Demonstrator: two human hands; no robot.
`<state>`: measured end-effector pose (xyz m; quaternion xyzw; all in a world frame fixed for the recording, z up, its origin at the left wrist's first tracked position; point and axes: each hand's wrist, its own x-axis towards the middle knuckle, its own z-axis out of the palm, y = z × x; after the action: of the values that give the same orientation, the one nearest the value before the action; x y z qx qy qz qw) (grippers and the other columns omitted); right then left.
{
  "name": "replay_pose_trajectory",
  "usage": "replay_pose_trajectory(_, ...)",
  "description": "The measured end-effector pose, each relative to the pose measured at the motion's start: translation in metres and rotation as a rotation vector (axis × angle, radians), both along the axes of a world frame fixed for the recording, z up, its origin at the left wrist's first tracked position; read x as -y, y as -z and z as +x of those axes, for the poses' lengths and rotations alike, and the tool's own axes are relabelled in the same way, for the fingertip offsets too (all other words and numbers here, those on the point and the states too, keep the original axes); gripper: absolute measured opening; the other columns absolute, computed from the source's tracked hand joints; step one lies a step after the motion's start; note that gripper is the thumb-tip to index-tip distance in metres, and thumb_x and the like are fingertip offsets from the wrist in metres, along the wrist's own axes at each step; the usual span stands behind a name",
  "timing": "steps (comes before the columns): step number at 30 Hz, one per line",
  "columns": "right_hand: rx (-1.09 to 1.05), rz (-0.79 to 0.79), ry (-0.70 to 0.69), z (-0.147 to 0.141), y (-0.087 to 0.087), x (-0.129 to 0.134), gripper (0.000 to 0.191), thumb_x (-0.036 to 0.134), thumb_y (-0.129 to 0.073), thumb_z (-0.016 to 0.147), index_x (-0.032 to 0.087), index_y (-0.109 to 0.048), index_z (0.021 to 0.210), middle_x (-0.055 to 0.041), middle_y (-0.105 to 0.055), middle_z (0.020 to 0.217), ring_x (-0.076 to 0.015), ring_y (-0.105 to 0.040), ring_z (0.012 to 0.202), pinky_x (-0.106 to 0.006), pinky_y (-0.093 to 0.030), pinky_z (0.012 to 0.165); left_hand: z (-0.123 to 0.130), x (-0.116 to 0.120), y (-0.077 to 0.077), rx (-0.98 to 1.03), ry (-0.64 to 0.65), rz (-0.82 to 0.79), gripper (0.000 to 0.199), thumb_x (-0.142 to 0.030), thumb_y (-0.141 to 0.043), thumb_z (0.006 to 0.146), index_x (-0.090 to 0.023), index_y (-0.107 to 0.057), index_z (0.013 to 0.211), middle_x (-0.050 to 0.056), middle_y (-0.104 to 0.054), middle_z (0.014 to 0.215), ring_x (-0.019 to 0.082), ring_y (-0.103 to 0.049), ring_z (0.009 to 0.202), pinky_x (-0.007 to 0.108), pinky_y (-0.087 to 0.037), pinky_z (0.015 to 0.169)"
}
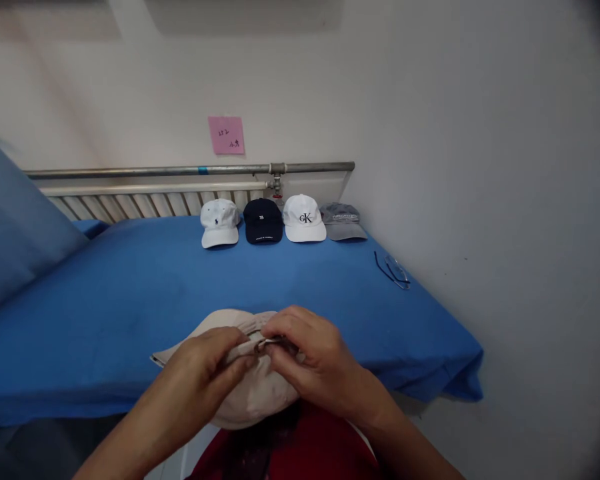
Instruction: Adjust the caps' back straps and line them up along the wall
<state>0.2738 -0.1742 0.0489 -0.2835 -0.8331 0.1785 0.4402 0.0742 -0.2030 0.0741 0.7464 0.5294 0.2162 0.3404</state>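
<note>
A beige cap (260, 393) is held over the near edge of the blue-covered table, its brim pointing left. My left hand (205, 370) pinches the left part of the cap's back strap between thumb and fingers. On the other side of the strap's small buckle, my right hand (313, 353) is closed on the strap's right part. The two hands are close together, with the buckle between their fingertips. Part of the strap is hidden behind the right fingers.
A white cap (220, 223), a dark navy cap (263, 221), a white lettered cap (304, 219) and a grey cap (344, 222) stand in a row along the back of the blue table (155, 280). Eyeglasses (394, 272) lie at the right. Behind is a radiator (150, 203).
</note>
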Motion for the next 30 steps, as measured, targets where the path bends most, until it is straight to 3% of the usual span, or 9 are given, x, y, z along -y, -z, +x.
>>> replay_pose_trajectory(3, -0.028, -0.126, -0.053, 0.006, -0.001, -0.004, 0.019, 0.016, -0.064, 0.080, 0.022, -0.062, 0.098, 0.0000, -0.068, 0.088, -0.0138, -0.059, 0.078, -0.031, -0.043, 0.079, -0.011, -0.003, -0.006, 0.231, 0.081, -0.254, 0.026, -0.042, -0.057, 0.087, -0.018, -0.063, 0.078, 0.000, -0.059, 0.074, 0.013, -0.050, 0.067, 0.022, -0.039, 0.059)
replay_pose_trajectory(6, -0.164, -0.388, -0.123, 0.009, 0.002, -0.012, 0.019, 0.026, -0.066, 0.079, 0.023, -0.065, 0.098, 0.0006, -0.068, 0.091, -0.0153, -0.059, 0.083, -0.031, -0.044, 0.080, -0.027, -0.007, -0.017, 0.518, 0.149, -0.505, 0.019, -0.037, -0.065, 0.082, -0.018, -0.067, 0.081, -0.001, -0.058, 0.072, 0.011, -0.050, 0.065, 0.020, -0.040, 0.060)
replay_pose_trajectory(8, -0.264, -0.555, -0.190, 0.009, 0.007, -0.017, 0.019, 0.026, -0.066, 0.076, 0.022, -0.067, 0.095, 0.0014, -0.067, 0.088, -0.0150, -0.058, 0.082, -0.028, -0.044, 0.075, -0.033, -0.009, -0.022, 0.642, 0.174, -0.487, 0.016, -0.034, -0.068, 0.080, -0.018, -0.068, 0.077, 0.000, -0.058, 0.071, 0.011, -0.051, 0.066, 0.021, -0.041, 0.062)
replay_pose_trajectory(12, -0.430, -0.778, -0.273, 0.004, 0.014, -0.021, 0.020, 0.022, -0.072, 0.065, 0.020, -0.068, 0.084, 0.0036, -0.063, 0.076, -0.0111, -0.053, 0.069, -0.023, -0.040, 0.064, -0.039, -0.013, -0.023, 0.780, 0.266, -0.343, 0.017, -0.034, -0.067, 0.079, -0.018, -0.068, 0.075, 0.005, -0.062, 0.090, 0.019, -0.055, 0.084, 0.029, -0.044, 0.075)
replay_pose_trajectory(14, -0.569, -0.868, -0.303, 0.004, 0.013, -0.021, 0.017, 0.023, -0.072, 0.062, 0.019, -0.068, 0.078, 0.0041, -0.062, 0.069, -0.0093, -0.050, 0.061, -0.020, -0.038, 0.057, -0.043, -0.014, -0.021, 0.832, 0.279, -0.355, 0.016, -0.034, -0.065, 0.080, -0.018, -0.067, 0.075, 0.004, -0.062, 0.087, 0.019, -0.055, 0.081, 0.030, -0.043, 0.073)
replay_pose_trajectory(18, -0.807, -0.990, -0.376, 0.004, 0.004, -0.016, 0.017, 0.020, -0.071, 0.056, 0.019, -0.066, 0.072, 0.0040, -0.061, 0.059, -0.0073, -0.046, 0.049, -0.018, -0.033, 0.047, -0.046, -0.013, -0.014, 0.960, 0.272, -0.406, 0.018, -0.034, -0.066, 0.077, -0.017, -0.063, 0.071, 0.003, -0.058, 0.073, 0.015, -0.051, 0.068, 0.026, -0.040, 0.062)
replay_pose_trajectory(23, -1.059, -1.061, -0.560, -0.001, -0.003, -0.015, 0.014, 0.032, -0.066, 0.068, 0.020, -0.064, 0.073, 0.0040, -0.057, 0.051, -0.0083, -0.045, 0.041, -0.019, -0.035, 0.043, -0.036, -0.008, -0.010, 1.005, 0.272, -0.502, 0.020, -0.035, -0.070, 0.070, -0.016, -0.068, 0.074, 0.008, -0.067, 0.075, 0.022, -0.062, 0.069, 0.031, -0.049, 0.065)
replay_pose_trajectory(27, -1.020, -1.079, -0.528, -0.002, 0.004, -0.018, 0.026, 0.042, -0.072, 0.069, 0.019, -0.068, 0.080, 0.0018, -0.063, 0.061, -0.0098, -0.053, 0.051, -0.020, -0.040, 0.052, -0.037, -0.007, -0.009, 1.303, 0.124, -0.404, 0.027, -0.028, -0.068, 0.073, -0.021, -0.073, 0.099, 0.005, -0.075, 0.088, 0.025, -0.069, 0.078, 0.030, -0.057, 0.068)
replay_pose_trajectory(30, -0.996, -1.108, -0.483, 0.001, 0.016, -0.019, 0.030, 0.046, -0.072, 0.070, 0.018, -0.071, 0.080, -0.0006, -0.067, 0.068, -0.0123, -0.058, 0.062, -0.023, -0.043, 0.063, -0.045, -0.016, -0.008, 1.573, 0.003, -0.333, 0.026, -0.016, -0.054, 0.084, -0.029, -0.075, 0.088, -0.006, -0.076, 0.085, 0.019, -0.071, 0.078, 0.022, -0.058, 0.063)
